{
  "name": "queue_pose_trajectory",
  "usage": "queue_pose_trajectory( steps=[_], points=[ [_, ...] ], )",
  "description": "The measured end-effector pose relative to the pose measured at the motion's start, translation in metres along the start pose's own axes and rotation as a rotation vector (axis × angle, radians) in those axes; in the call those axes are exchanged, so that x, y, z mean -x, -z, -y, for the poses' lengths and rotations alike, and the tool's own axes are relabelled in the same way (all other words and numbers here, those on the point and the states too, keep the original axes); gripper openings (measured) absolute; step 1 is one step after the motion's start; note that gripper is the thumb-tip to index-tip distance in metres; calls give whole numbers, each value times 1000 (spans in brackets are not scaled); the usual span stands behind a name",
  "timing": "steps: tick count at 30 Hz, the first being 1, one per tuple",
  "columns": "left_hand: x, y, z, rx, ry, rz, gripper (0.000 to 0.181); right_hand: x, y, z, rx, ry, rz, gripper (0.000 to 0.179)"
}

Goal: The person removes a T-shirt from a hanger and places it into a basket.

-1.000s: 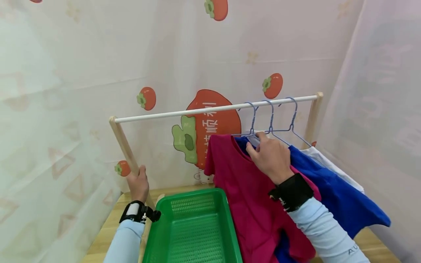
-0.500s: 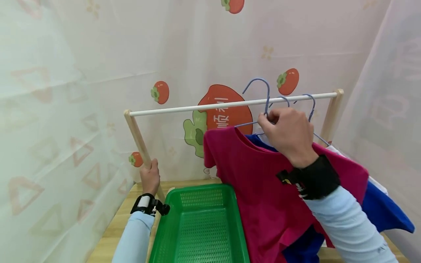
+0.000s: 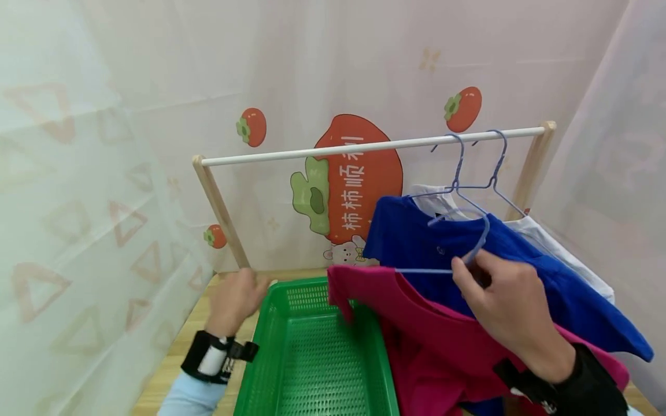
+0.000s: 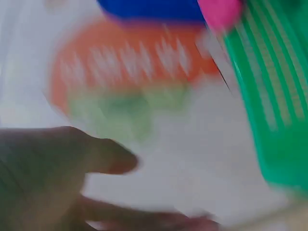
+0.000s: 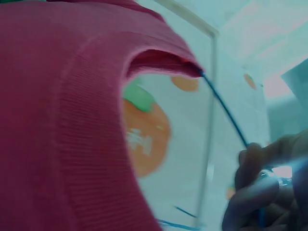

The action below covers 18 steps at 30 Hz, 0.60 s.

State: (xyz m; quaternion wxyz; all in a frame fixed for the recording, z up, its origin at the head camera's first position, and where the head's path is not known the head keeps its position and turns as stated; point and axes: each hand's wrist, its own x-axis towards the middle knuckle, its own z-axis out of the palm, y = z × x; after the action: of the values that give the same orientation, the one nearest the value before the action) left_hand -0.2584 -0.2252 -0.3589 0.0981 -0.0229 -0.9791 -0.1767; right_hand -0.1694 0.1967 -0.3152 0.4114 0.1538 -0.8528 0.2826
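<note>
My right hand [image 3: 512,303] pinches a blue wire hanger [image 3: 424,270] just below its hook, off the rail. A magenta T-shirt [image 3: 458,341] hangs on that hanger, its left sleeve over the green basket's edge. In the right wrist view, the fingers [image 5: 252,166] close round the hanger wire beside the shirt's neckline. My left hand [image 3: 234,297] is beside the lower end of the left wooden post [image 3: 221,211]. The left wrist view, blurred, shows its thumb [image 4: 115,156] apart from the fingers, with nothing between them.
A green basket [image 3: 262,346] stands on the wooden tabletop [image 3: 174,358]. The white rail [image 3: 312,153] bears two more blue hangers, with a blue T-shirt [image 3: 416,231] and a white shirt [image 3: 567,260] behind it. A printed curtain [image 3: 333,58] closes off the back.
My right hand has lifted the magenta shirt's hanger off the rail and brought it down and towards me. The left hand has let go of the post and moved slightly lower.
</note>
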Motion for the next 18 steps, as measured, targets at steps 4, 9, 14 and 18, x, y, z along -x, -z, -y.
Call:
queue_pose_trajectory(
  steps=[4,9,14,18],
  points=[
    [21,-14,-66,152,-568,-81,43,28,-15,-8,-29,93,-15,30],
    [32,-41,-127,124,-991,52,44,45,-21,-12,-48,136,-32,26],
    [32,-60,-137,80,-1066,-82,26,45,-12,-18,-31,149,-56,20],
    [27,-65,-130,123,-1075,-132,21,47,5,-31,50,132,-64,17]
  ],
)
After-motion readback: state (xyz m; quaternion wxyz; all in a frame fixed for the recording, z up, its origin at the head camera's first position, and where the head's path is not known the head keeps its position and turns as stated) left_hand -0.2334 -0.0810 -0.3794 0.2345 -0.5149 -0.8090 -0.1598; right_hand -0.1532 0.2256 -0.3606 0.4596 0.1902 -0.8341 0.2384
